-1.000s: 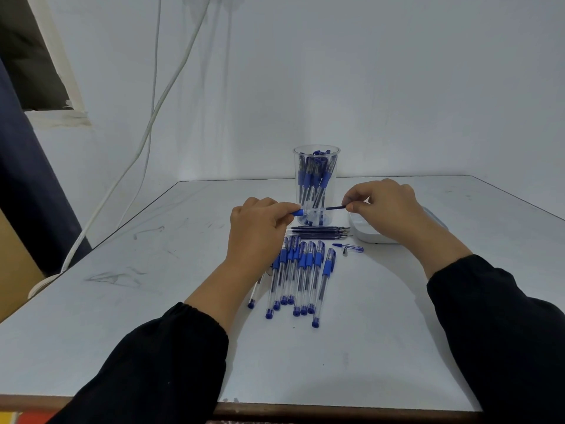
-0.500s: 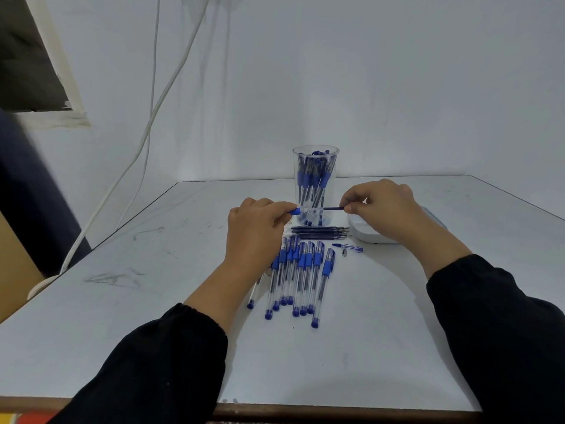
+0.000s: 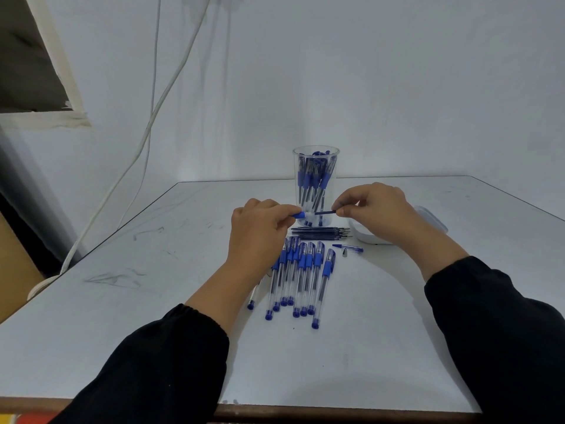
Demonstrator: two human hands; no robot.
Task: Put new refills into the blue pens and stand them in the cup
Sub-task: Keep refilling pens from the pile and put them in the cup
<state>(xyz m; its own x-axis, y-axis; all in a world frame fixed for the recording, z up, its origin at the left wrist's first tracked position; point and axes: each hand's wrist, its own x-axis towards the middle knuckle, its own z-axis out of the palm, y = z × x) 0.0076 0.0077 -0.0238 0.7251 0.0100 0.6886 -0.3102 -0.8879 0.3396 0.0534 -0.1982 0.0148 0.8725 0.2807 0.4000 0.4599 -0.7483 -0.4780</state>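
Note:
My left hand [image 3: 260, 229] grips a blue pen barrel [image 3: 301, 215] held level above the table. My right hand [image 3: 376, 209] pinches the end of a dark refill [image 3: 324, 213] that sticks out of that barrel. Behind them stands a clear cup [image 3: 315, 185] with several blue pens upright in it. Several blue pens [image 3: 301, 276] lie side by side on the table below my left hand. A bundle of dark refills [image 3: 319, 233] lies just past them. A pen cap [image 3: 351, 248] and a small tip piece [image 3: 345, 253] lie to the right of the row.
A white shallow tray [image 3: 428, 218] sits under my right wrist. White cables [image 3: 146, 133] hang down the wall at the left and run off the table's left edge. The table's front edge [image 3: 305, 411] is close to me.
The gap between my hands has narrowed: less refill shows outside the barrel than one second ago. The pens on the table have not moved.

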